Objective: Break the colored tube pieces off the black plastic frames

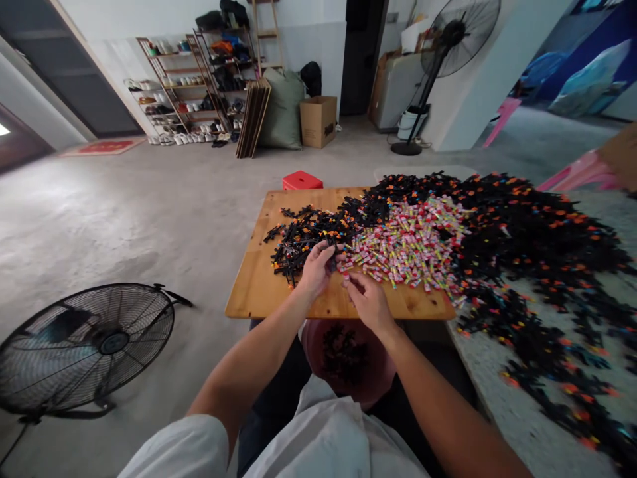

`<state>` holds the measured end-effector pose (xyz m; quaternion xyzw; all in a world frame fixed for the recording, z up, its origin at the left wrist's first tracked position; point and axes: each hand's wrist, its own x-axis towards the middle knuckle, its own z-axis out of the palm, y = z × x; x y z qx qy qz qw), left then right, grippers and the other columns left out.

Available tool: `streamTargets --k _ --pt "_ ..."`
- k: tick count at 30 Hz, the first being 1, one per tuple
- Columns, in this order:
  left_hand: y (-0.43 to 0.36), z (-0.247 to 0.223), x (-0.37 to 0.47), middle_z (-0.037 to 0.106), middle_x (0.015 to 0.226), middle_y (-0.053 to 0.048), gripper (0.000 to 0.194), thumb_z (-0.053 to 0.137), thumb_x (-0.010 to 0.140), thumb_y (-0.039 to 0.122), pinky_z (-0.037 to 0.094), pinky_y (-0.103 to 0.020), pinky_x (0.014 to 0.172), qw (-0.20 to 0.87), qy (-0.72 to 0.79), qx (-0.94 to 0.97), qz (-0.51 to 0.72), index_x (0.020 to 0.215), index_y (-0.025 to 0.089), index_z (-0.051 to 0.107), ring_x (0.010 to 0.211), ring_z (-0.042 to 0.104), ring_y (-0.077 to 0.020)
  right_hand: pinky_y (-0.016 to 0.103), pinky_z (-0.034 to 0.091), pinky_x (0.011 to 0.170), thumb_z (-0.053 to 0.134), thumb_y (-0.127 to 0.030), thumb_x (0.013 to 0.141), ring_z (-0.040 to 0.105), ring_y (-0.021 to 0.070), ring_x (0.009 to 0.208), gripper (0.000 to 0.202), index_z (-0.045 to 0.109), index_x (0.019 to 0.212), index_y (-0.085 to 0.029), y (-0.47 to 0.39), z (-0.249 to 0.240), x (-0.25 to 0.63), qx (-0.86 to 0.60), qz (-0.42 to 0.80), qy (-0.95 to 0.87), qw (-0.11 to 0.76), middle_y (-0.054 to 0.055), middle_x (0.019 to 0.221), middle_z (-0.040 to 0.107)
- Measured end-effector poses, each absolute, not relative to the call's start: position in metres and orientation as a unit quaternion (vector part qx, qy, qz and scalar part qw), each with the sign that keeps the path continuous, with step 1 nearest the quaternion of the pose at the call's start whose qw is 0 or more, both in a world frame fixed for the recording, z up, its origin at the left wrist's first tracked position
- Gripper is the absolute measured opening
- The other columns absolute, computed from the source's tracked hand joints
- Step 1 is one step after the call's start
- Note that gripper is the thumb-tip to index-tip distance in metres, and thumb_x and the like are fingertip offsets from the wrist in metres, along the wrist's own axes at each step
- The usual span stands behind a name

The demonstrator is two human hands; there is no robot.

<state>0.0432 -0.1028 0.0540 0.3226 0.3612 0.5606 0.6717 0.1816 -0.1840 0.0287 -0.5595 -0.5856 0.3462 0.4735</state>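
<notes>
My left hand (318,267) is over the front middle of the wooden table (249,285), its fingers closed round a small black piece (332,262). Just right of it, my right hand (363,295) has its fingertips pinched together at the near edge of the pink-and-white wrapped pieces (413,242); what it holds is too small to make out. Black pieces with orange tips (298,239) lie beyond my left hand. Below the table edge, a reddish tub (381,372) between my legs holds more black pieces.
A large heap of black and orange pieces (527,232) spreads over the right side. A floor fan (113,342) stands at the left. Beyond the table are a red stool (302,179), a cardboard box (318,121), a green sack (283,109) and a standing fan (423,109).
</notes>
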Motion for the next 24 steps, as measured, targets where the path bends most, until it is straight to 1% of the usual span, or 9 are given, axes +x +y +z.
streamTargets --k 2,4,6,9,16,17,19,22,24 --pt "-0.111 0.056 0.050 0.076 0.115 -0.008 0.033 0.079 0.083 0.027 0.059 -0.030 0.082 0.721 0.285 0.286 0.563 0.110 0.019 0.062 0.088 0.075 -0.0163 0.031 0.054 0.070 0.062 -0.051 0.097 0.069 0.0203 0.075 0.040 0.076 0.116 -0.019 -0.190 0.030 0.180 -0.560 0.343 -0.584 0.477 0.007 0.093 0.078" --pt "-0.117 0.058 0.057 0.075 0.117 -0.009 0.028 0.078 0.086 0.025 0.059 -0.033 0.092 0.747 0.246 0.254 0.562 0.108 0.019 0.063 0.098 0.076 -0.0188 0.032 0.055 0.073 0.062 -0.048 0.097 0.069 0.0212 0.078 0.038 0.076 0.114 -0.018 -0.194 0.031 0.180 -0.563 0.330 -0.589 0.476 0.008 0.095 0.078" --pt "-0.122 0.061 0.062 0.076 0.116 -0.008 0.022 0.076 0.090 0.025 0.059 -0.037 0.098 0.753 0.235 0.237 0.566 0.104 0.020 0.061 0.103 0.076 -0.0201 0.033 0.055 0.075 0.060 -0.047 0.097 0.070 0.0220 0.080 0.037 0.076 0.112 -0.017 -0.196 0.033 0.182 -0.563 0.314 -0.597 0.478 0.008 0.096 0.078" --pt "-0.125 0.063 0.069 0.076 0.114 -0.007 0.020 0.075 0.092 0.025 0.060 -0.040 0.098 0.751 0.238 0.224 0.574 0.101 0.020 0.058 0.105 0.076 -0.0216 0.035 0.055 0.079 0.059 -0.046 0.098 0.070 0.0227 0.081 0.036 0.076 0.111 -0.018 -0.197 0.036 0.185 -0.563 0.293 -0.603 0.483 0.009 0.097 0.079" --pt "-0.129 0.063 0.071 0.075 0.106 -0.004 0.027 0.079 0.089 0.029 0.063 -0.038 0.091 0.740 0.229 0.260 0.577 0.101 0.021 0.056 0.096 0.077 -0.0196 0.037 0.055 0.083 0.059 -0.047 0.099 0.071 0.0248 0.087 0.035 0.076 0.110 -0.018 -0.200 0.041 0.192 -0.562 0.263 -0.613 0.489 0.010 0.102 0.079" --pt "-0.129 0.063 0.071 0.075 0.105 -0.004 0.030 0.080 0.088 0.030 0.063 -0.038 0.091 0.737 0.229 0.267 0.577 0.101 0.021 0.055 0.095 0.077 -0.0195 0.036 0.055 0.081 0.060 -0.049 0.099 0.070 0.0246 0.085 0.036 0.076 0.109 -0.019 -0.201 0.041 0.192 -0.560 0.267 -0.612 0.491 0.010 0.100 0.078" --pt "-0.129 0.062 0.072 0.074 0.103 -0.003 0.033 0.081 0.087 0.033 0.062 -0.039 0.091 0.731 0.234 0.280 0.577 0.102 0.021 0.055 0.092 0.076 -0.0190 0.033 0.054 0.071 0.060 -0.053 0.098 0.068 0.0227 0.075 0.039 0.076 0.109 -0.019 -0.202 0.041 0.193 -0.558 0.298 -0.595 0.495 0.008 0.088 0.076" --pt "-0.129 0.061 0.072 0.074 0.101 -0.003 0.034 0.080 0.087 0.036 0.061 -0.037 0.088 0.714 0.262 0.299 0.577 0.103 0.021 0.054 0.087 0.075 -0.0168 0.029 0.048 0.054 0.060 -0.060 0.097 0.056 0.0176 0.055 0.044 0.076 0.106 -0.020 -0.202 0.039 0.192 -0.547 0.380 -0.547 0.506 0.001 0.066 0.065" --pt "-0.129 0.061 0.073 0.073 0.100 -0.002 0.033 0.079 0.088 0.038 0.060 -0.034 0.085 0.699 0.281 0.312 0.579 0.103 0.021 0.055 0.083 0.073 -0.0151 0.028 0.045 0.050 0.060 -0.062 0.096 0.050 0.0155 0.051 0.045 0.075 0.104 -0.020 -0.201 0.038 0.191 -0.532 0.422 -0.521 0.517 -0.002 0.060 0.058"
